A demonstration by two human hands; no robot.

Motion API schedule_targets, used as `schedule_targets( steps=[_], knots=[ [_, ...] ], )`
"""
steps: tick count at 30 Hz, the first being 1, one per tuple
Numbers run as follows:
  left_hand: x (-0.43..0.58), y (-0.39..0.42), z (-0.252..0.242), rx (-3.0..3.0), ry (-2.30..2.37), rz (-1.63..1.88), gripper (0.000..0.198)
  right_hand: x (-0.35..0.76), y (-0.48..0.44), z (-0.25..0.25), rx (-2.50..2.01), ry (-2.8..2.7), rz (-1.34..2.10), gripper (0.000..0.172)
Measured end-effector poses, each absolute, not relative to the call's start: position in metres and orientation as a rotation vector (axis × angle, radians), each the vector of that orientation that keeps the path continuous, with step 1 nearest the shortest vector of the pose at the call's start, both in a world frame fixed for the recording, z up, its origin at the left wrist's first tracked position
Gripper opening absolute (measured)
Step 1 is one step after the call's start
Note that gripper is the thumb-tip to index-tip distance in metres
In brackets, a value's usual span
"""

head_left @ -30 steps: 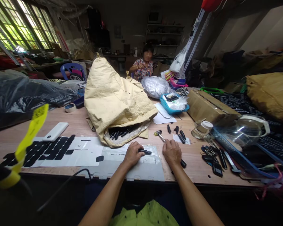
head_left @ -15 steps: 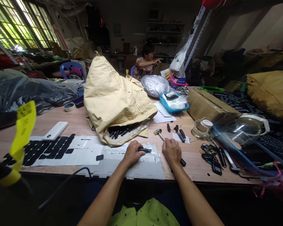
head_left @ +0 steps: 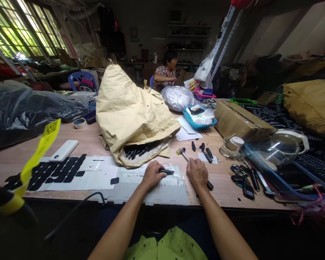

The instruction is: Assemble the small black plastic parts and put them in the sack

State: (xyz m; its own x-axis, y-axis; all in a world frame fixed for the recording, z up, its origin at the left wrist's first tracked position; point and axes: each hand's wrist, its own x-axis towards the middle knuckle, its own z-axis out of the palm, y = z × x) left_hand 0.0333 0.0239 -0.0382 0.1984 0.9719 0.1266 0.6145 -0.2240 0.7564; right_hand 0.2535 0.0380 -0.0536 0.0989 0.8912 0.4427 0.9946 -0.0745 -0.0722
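Observation:
My left hand point(head_left: 153, 174) is closed around a black rod-shaped piece point(head_left: 166, 172), which pokes out to the right past the fingertips. Underneath lies a clear plastic sheet point(head_left: 162, 191) at the table's front edge. My right hand point(head_left: 197, 174) grips a hammer point(head_left: 184, 154) by its handle. The hammer's metal head points away from me, while the dark handle end shows behind the wrist. Just beyond that hand, several short black tubes point(head_left: 208, 153) rest on the table, some on a small white paper. More black tubes point(head_left: 138, 151) lie in the mouth of a tan sack point(head_left: 132, 112).
White paper with black patches point(head_left: 58, 172) and a white power bank point(head_left: 64, 150) are at left. To the right lie keys point(head_left: 239, 171), a glass jar point(head_left: 231, 147), a cardboard box point(head_left: 241, 121) and a blue-rimmed tray point(head_left: 287, 169). Another person point(head_left: 164, 74) sits across the table.
The yellow tag at left has swung up and to the right. Across the table, the other person's outstretched arm has drawn in. Both my hands stay nearly still, apart from a slight shift of the black piece.

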Motion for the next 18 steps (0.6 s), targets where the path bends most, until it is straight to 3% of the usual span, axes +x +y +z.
schedule_targets(
  steps=[6, 18],
  knots=[
    [0.033, 0.028, -0.037, 1.924, 1.474, 0.778, 0.016, 0.261, 0.032, -0.039, -2.001, -1.816, -0.175, 0.023],
    [0.037, 0.027, -0.034, 1.896, 1.495, 0.773, 0.015, 0.229, -0.054, -0.034, -1.499, -1.719, 0.392, 0.037]
  ],
)
